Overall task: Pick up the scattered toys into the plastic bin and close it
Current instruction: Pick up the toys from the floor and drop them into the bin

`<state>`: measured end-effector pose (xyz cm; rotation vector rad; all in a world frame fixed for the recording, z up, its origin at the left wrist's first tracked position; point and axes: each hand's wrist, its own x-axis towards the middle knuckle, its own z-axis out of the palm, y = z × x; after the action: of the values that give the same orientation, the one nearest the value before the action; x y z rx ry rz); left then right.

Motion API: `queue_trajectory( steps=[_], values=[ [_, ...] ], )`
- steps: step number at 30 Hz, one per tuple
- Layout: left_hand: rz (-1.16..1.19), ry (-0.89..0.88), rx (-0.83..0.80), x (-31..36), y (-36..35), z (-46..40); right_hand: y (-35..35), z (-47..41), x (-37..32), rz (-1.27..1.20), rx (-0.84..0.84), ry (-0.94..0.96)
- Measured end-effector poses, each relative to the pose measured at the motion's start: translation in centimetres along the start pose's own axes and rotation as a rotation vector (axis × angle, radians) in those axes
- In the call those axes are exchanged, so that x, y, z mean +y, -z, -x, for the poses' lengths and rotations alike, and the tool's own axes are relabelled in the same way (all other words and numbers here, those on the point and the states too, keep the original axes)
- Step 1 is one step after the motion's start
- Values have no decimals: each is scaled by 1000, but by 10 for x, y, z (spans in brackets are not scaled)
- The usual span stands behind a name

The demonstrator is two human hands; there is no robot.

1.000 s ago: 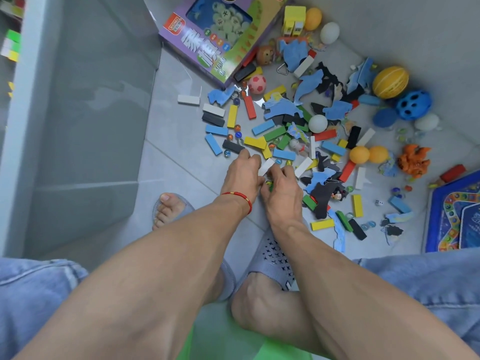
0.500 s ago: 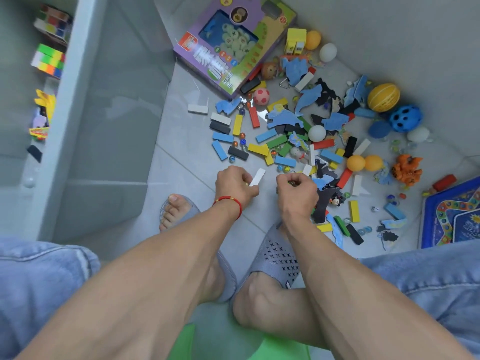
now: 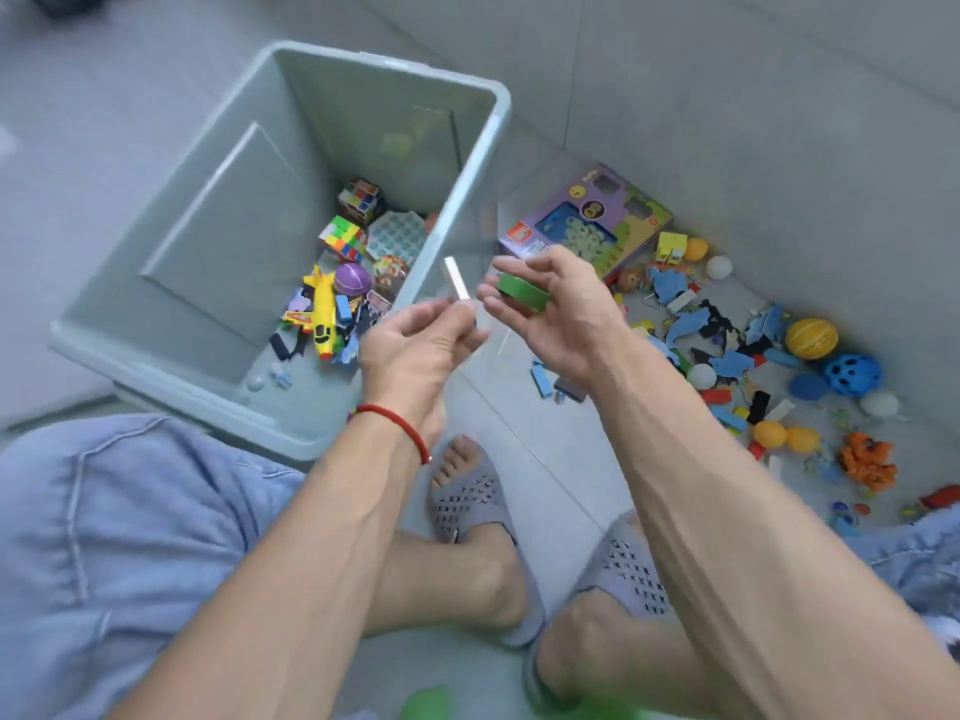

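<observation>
The person sits with both hands up in front, right by the near corner of the gray plastic bin (image 3: 291, 210). The left hand (image 3: 415, 350) pinches a white block (image 3: 457, 285) between thumb and fingers, and the block sticks up over the bin's edge. The right hand (image 3: 550, 309) curls its fingers around some green blocks (image 3: 522, 296). The bin stands open on the floor, with no lid on it. Inside it lie a yellow toy plane (image 3: 323, 314), a purple ball (image 3: 352, 279) and two color cubes (image 3: 343, 239). Many toys are scattered on the floor to the right: a purple game box (image 3: 587, 226), a yellow ball (image 3: 810, 338), a blue ball with holes (image 3: 852, 375), an orange toy (image 3: 867, 459) and lots of little blocks.
</observation>
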<state>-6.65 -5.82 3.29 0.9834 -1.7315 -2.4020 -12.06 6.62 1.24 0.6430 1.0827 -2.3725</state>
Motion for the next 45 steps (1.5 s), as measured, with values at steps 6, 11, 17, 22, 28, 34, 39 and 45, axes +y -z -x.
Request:
queue_trajectory(
  steps=[6, 11, 17, 22, 28, 34, 39, 45],
  values=[
    [-169, -72, 381, 96, 57, -32, -120, 1, -26, 349, -138, -40],
    [-561, -114, 178, 133, 57, -22, -92, 29, -70, 915, -40, 1],
    [-681, -163, -347, 102, -22, 16, 12, 108, -163, 1380, 145, 111],
    [-821, -160, -690, 42, -114, 59, 118, 162, -176, 1224, 437, 248],
    [-1060, -155, -1047, 15, -218, 97, 272, 192, -64, 1022, 747, -23],
    [-1326, -142, -1245, -43, -239, 90, 322, 196, 72, 1015, 913, -247],
    [-1428, -17, -1291, -79, -225, 65, 327, 158, 125, 1209, 993, -270],
    [-1442, 118, -1189, -101, -204, 35, 330, 126, 150, 1299, 1050, -201]
  ],
)
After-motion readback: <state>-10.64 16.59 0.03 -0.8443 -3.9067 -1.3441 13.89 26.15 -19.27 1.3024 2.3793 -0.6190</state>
